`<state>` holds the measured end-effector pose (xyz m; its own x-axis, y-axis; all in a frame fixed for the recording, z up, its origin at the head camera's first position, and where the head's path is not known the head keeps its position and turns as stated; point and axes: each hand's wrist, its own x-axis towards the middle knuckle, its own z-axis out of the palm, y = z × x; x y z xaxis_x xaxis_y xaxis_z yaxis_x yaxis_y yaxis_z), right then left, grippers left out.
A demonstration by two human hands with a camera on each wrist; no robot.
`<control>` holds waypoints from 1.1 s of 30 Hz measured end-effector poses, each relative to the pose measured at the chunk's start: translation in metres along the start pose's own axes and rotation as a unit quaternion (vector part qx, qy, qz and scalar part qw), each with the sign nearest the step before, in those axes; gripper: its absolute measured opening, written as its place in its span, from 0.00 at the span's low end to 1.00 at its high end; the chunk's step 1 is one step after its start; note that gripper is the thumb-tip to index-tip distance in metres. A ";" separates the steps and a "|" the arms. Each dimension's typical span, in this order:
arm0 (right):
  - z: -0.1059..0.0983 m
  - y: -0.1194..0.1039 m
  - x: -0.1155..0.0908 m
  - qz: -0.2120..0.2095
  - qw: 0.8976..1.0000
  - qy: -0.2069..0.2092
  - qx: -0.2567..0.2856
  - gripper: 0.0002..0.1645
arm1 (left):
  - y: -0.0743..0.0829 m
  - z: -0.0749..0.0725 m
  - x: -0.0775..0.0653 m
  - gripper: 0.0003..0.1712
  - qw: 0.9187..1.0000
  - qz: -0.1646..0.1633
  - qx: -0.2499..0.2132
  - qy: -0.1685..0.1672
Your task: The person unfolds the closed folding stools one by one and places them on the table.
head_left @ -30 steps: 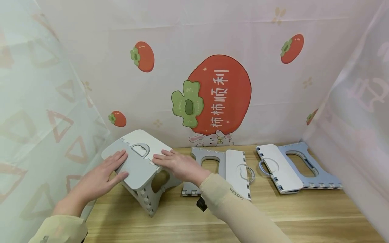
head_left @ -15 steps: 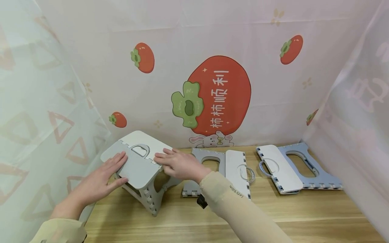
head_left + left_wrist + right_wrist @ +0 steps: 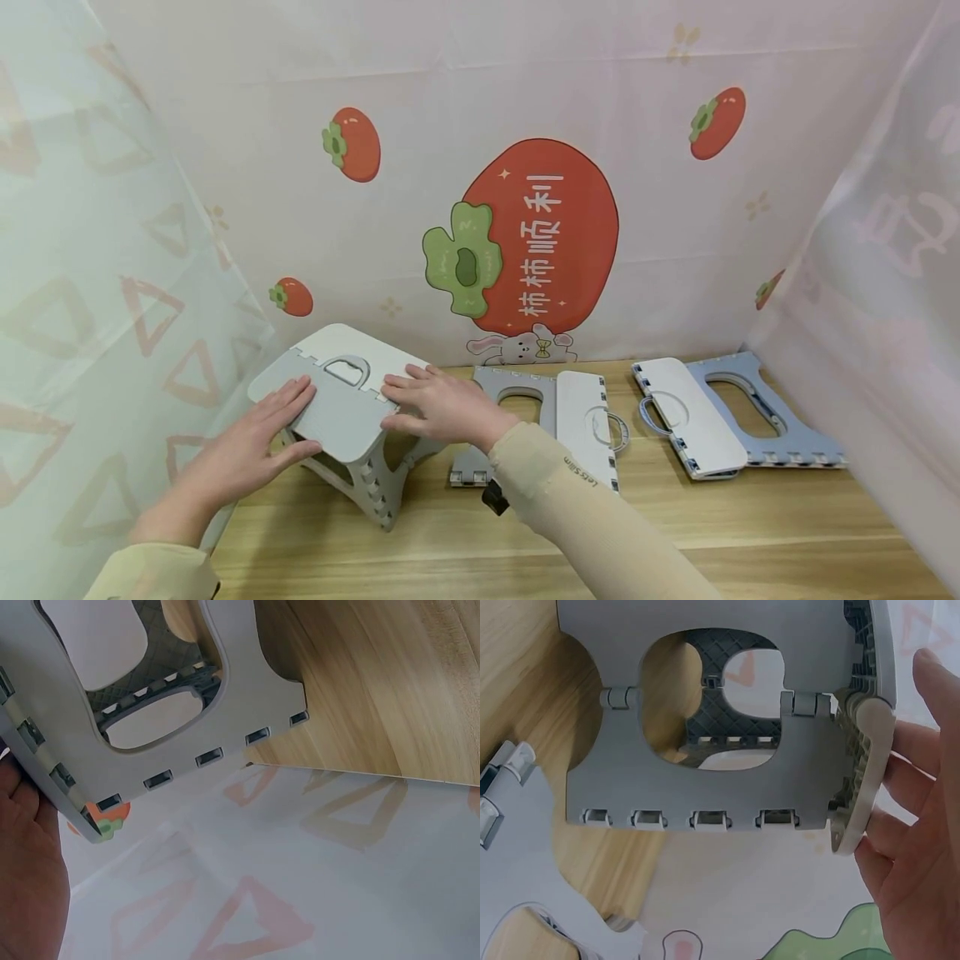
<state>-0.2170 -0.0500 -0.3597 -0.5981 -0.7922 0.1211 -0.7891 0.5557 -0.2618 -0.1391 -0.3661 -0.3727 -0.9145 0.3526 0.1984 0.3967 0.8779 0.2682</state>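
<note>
Beige stretchy sleeve (image 3: 153, 571) at far left, leading to the bare left hand (image 3: 251, 442). Palm down, fingers straight and close together, thumb spread away along the near edge. It grips nothing; it rests on the grey half of the seat.

Next, the grey-and-white plastic folding stool (image 3: 341, 425), unfolded on its legs on the pale wood-grain desk (image 3: 420, 558), left end. Seat slopes from my viewpoint; I cannot tell whether every foot bears. Its oval grey carry handle (image 3: 360, 367) lies within the seat at the hinge line.

Bare right hand (image 3: 442, 404) at the seat's right edge: fingers extended, tips touching the white half beside the hinge, thumb apart near the grey half. Nothing clasped.

My judgement on the handling: press with both hands evenly, one on each side of the hinge, so the two halves level together. Straight down is better than sideways, or the legs may skid. I'd want fingertips clear of the hinge gap, where they could be nipped.

Right of that hand, a second grey-and-white plastic folding stool (image 3: 577, 433) lies collapsed, partly covered by the right sleeve (image 3: 558, 496). Far right, a blue-and-white plastic folding stool (image 3: 701, 425), likewise collapsed, well apart from the standing one.
</note>
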 end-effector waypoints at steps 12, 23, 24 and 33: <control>0.003 -0.008 -0.001 0.005 0.997 0.002 -0.074 0.51 | 0.005 0.009 0.005 0.48 0.998 0.009 0.040 0.056; 0.008 -0.010 0.000 0.009 0.994 0.027 -0.105 0.54 | 0.015 0.014 0.011 0.48 0.996 -0.009 0.055 0.076; 0.008 -0.010 0.000 0.010 0.994 0.027 -0.105 0.54 | 0.016 0.014 0.012 0.48 0.995 -0.013 0.058 0.075; 0.012 -0.012 0.000 0.006 0.991 0.045 -0.129 0.48 | 0.024 0.015 0.020 0.52 0.994 -0.053 0.076 0.058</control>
<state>-0.2062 -0.0598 -0.3682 -0.6082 -0.7664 0.2068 -0.7847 0.6198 -0.0109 -0.1485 -0.3331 -0.3761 -0.9315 0.2246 0.2861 0.2748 0.9499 0.1492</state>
